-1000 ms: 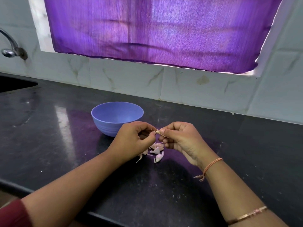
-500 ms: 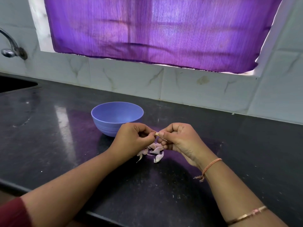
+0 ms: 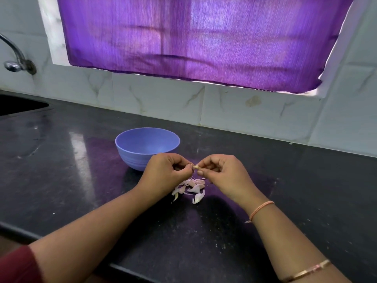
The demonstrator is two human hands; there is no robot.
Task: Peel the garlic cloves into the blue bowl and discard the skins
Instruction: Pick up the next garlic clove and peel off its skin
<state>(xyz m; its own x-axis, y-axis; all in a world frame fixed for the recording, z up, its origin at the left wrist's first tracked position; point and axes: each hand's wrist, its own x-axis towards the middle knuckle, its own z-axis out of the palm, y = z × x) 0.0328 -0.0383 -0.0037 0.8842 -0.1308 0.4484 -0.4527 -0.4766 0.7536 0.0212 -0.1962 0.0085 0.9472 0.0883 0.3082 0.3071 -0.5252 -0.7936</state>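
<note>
A blue bowl (image 3: 130, 148) stands on the black counter, just behind my hands. My left hand (image 3: 165, 172) and my right hand (image 3: 226, 174) meet in front of it, fingers curled, both pinching one small garlic clove (image 3: 195, 166) between their fingertips. Most of that clove is hidden by my fingers. Below my hands a small heap of pale pink garlic cloves and skins (image 3: 191, 188) lies on the counter. I cannot see anything inside the bowl from here.
The black stone counter (image 3: 306, 190) stretches wide to both sides. A sink (image 3: 18, 105) opens at the far left under a metal tap (image 3: 14, 62). A white tiled wall and a purple curtain (image 3: 204, 41) close off the back.
My right hand has shifted slightly and its fingertips have worked along the clove held between both hands. The bowl and the heap on the counter have stayed put.
</note>
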